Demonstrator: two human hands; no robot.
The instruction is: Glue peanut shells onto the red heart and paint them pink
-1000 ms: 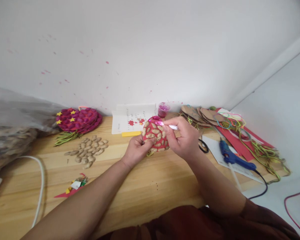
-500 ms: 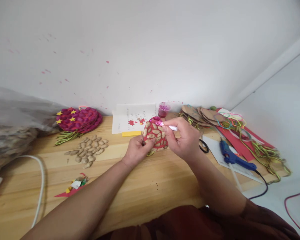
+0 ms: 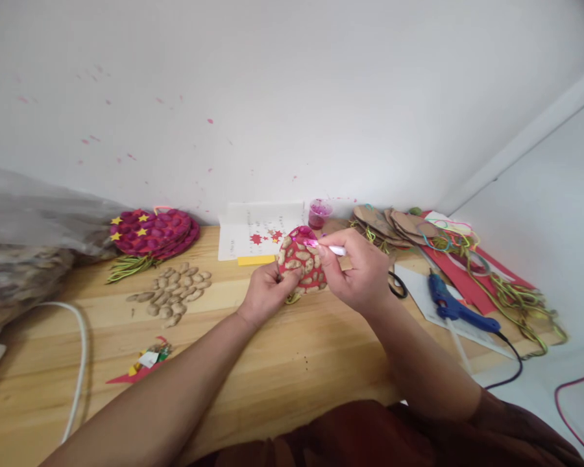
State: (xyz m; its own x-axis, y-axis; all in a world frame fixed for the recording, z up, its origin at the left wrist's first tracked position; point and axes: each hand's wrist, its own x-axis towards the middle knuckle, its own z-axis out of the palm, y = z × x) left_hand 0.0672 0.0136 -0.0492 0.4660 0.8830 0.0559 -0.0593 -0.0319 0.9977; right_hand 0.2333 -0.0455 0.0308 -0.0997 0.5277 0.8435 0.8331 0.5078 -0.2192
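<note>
Peanut-shell disc (image 3: pixel 302 264), pinched by the left hand (image 3: pixel 265 295), showed magenta only at its top, most shells bare, the right hand (image 3: pixel 363 275) pinching a paintbrush (image 3: pixel 335 249).

Left hand (image 3: pixel 265 292): closed on the lower left edge of the red disc (image 3: pixel 302 264), thumb on its face. Right hand (image 3: pixel 360 275): just right of the disc, fingers curled, pinching a thin brush (image 3: pixel 328 246) across the disc's top. Both forearms bare, converging on the disc.
</note>
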